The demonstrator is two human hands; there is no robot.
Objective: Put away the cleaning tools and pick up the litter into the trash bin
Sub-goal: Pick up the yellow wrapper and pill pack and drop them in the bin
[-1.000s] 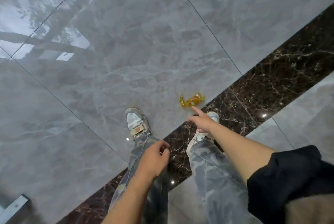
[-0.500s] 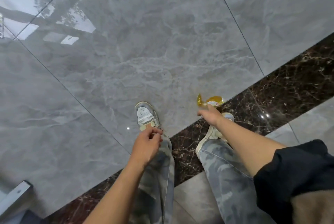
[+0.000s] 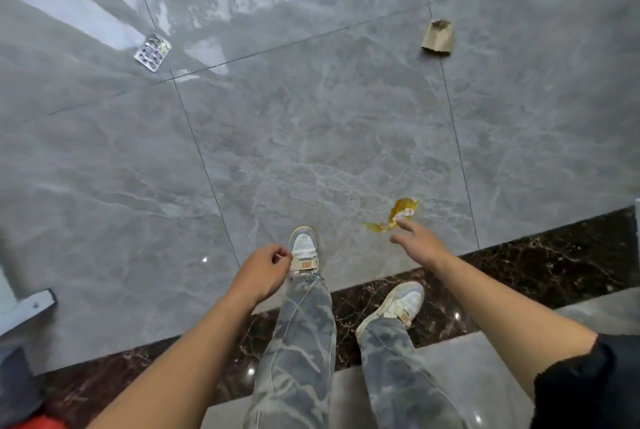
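Yellow wrapper [image 3: 401,212] lies on the shiny grey floor [image 3: 311,138], right at the tips of the right hand [image 3: 417,243]. That hand is open with its fingers spread and holds nothing. The left hand [image 3: 263,267] is curled up by the shoe [image 3: 304,248]; I cannot tell if it holds anything. The wrapper looks thin and the floor slippery, so a poke may push it away instead of catching it.

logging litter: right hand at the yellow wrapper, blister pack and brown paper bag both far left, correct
Not quite: the head view shows the brown paper bag far right. The blister pack is far left, the right hand at the yellow wrapper.
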